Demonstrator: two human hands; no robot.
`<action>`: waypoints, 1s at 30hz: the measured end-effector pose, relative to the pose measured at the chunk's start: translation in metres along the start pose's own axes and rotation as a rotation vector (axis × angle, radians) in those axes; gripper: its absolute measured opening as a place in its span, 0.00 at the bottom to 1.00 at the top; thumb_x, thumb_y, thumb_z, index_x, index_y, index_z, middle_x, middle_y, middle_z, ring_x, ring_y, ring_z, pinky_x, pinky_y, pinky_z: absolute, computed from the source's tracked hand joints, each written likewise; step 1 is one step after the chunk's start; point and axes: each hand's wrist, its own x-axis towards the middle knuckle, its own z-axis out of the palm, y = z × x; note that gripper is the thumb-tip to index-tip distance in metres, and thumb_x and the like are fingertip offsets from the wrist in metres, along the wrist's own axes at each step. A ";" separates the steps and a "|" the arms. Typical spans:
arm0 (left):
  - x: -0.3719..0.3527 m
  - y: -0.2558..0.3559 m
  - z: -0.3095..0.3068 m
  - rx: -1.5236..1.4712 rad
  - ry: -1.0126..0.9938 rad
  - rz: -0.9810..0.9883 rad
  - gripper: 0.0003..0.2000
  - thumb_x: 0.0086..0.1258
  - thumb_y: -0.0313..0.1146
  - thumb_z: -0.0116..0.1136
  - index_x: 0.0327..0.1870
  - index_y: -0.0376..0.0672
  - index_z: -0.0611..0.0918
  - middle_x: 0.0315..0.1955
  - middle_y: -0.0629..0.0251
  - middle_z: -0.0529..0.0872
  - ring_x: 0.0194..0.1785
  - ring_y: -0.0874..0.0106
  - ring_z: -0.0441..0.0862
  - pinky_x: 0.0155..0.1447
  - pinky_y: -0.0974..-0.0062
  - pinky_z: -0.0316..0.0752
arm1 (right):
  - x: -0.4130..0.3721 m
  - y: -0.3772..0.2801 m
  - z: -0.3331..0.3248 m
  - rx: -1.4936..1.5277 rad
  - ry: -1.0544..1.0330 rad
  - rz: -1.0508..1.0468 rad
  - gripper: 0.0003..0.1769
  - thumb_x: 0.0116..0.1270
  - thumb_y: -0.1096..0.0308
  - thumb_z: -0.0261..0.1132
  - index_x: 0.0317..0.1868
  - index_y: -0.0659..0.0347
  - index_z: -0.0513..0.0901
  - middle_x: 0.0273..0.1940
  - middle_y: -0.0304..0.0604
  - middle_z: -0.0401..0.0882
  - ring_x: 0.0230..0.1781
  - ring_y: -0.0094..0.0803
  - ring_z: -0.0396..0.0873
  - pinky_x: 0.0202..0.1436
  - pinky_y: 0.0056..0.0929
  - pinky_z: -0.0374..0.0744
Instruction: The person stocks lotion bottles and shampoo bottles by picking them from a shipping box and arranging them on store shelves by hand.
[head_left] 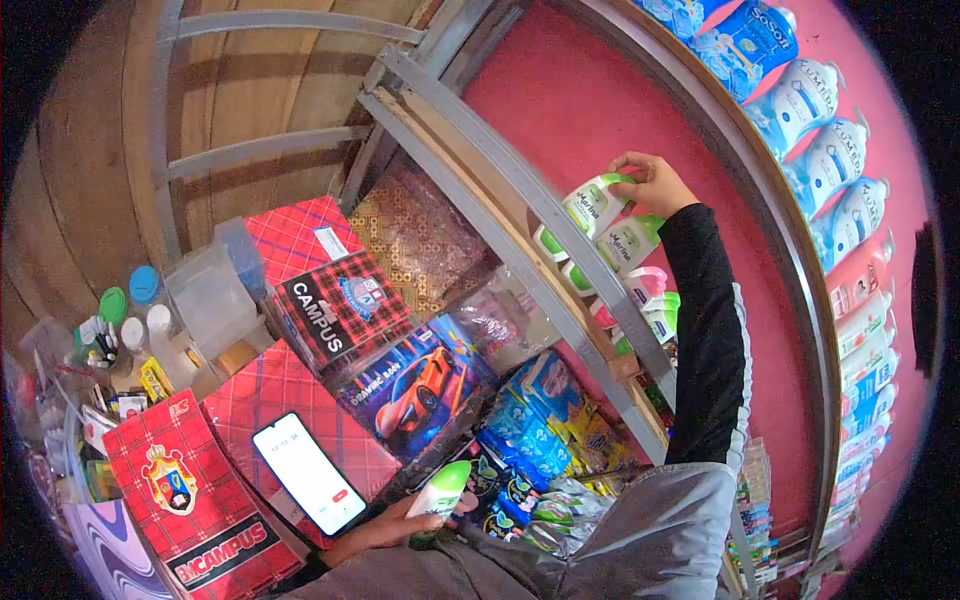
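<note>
My right hand [655, 187], in a black sleeve, reaches up to the metal-framed shelf. Its fingers are closed around the green top of a white bottle labelled Marina [592, 208]. A second Marina bottle [628, 243] stands close beside it, below my wrist. Low in the view, my left hand [388, 527] holds a white bottle with a bright green cap [441, 489] near my body. That bottle is tilted, and my clothing hides part of it. A lit phone [308, 474] lies on red plaid notebooks to the left of this hand.
A grey shelf rail [600, 270] crosses in front of the bottles. Pink-capped bottles [650, 284] share that shelf. CAMPUS notebooks [345, 305], a drawing book [415, 385] and blue packets [520, 430] lie below. Several pump bottles [835, 160] line the right-hand shelf.
</note>
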 end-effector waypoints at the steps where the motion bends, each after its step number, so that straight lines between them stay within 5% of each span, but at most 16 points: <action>1: 0.000 -0.002 -0.001 0.001 -0.005 -0.002 0.27 0.71 0.41 0.52 0.67 0.39 0.62 0.60 0.60 0.71 0.57 0.70 0.72 0.63 0.69 0.65 | 0.001 0.001 -0.001 -0.003 -0.006 0.003 0.16 0.53 0.73 0.69 0.43 0.63 0.78 0.37 0.45 0.82 0.32 0.28 0.81 0.33 0.29 0.81; 7: -0.002 0.003 0.001 0.004 -0.007 0.015 0.28 0.71 0.42 0.51 0.66 0.37 0.62 0.60 0.58 0.71 0.57 0.69 0.73 0.62 0.68 0.66 | 0.000 0.003 0.004 -0.200 0.030 -0.065 0.25 0.52 0.69 0.71 0.52 0.63 0.77 0.43 0.48 0.82 0.43 0.33 0.81 0.50 0.30 0.77; 13: -0.002 -0.002 0.000 0.005 0.006 0.011 0.29 0.71 0.45 0.51 0.67 0.37 0.61 0.58 0.59 0.73 0.55 0.69 0.74 0.61 0.69 0.67 | -0.004 -0.005 0.009 -0.317 0.126 -0.115 0.30 0.52 0.65 0.72 0.57 0.61 0.76 0.45 0.49 0.82 0.47 0.35 0.80 0.53 0.31 0.76; 19: -0.007 -0.015 -0.006 -0.205 -0.022 -0.077 0.34 0.70 0.53 0.49 0.68 0.38 0.59 0.54 0.55 0.75 0.54 0.69 0.76 0.58 0.71 0.70 | -0.053 -0.071 0.012 -0.085 0.545 -0.467 0.20 0.59 0.64 0.67 0.51 0.62 0.80 0.41 0.45 0.83 0.42 0.30 0.81 0.48 0.30 0.78; 21: -0.013 0.002 0.007 -0.337 -0.019 -0.105 0.36 0.68 0.56 0.48 0.68 0.37 0.59 0.53 0.54 0.76 0.54 0.69 0.77 0.58 0.71 0.71 | -0.096 -0.102 0.051 0.025 0.344 -0.542 0.15 0.61 0.66 0.64 0.48 0.62 0.81 0.39 0.42 0.84 0.39 0.27 0.81 0.43 0.27 0.77; 25: -0.004 -0.027 -0.007 -0.442 -0.178 -0.048 0.41 0.65 0.63 0.47 0.68 0.37 0.58 0.53 0.54 0.76 0.54 0.67 0.77 0.59 0.70 0.71 | -0.183 -0.111 0.168 -0.186 -0.473 -0.518 0.22 0.60 0.57 0.66 0.52 0.61 0.78 0.45 0.48 0.81 0.44 0.43 0.81 0.48 0.38 0.78; 30: -0.009 -0.012 0.010 -0.416 -0.209 -0.040 0.49 0.56 0.71 0.48 0.68 0.37 0.58 0.55 0.53 0.75 0.54 0.65 0.77 0.60 0.67 0.71 | -0.235 -0.069 0.235 0.180 -0.682 -0.435 0.21 0.62 0.62 0.64 0.55 0.55 0.75 0.42 0.45 0.82 0.34 0.38 0.82 0.39 0.34 0.79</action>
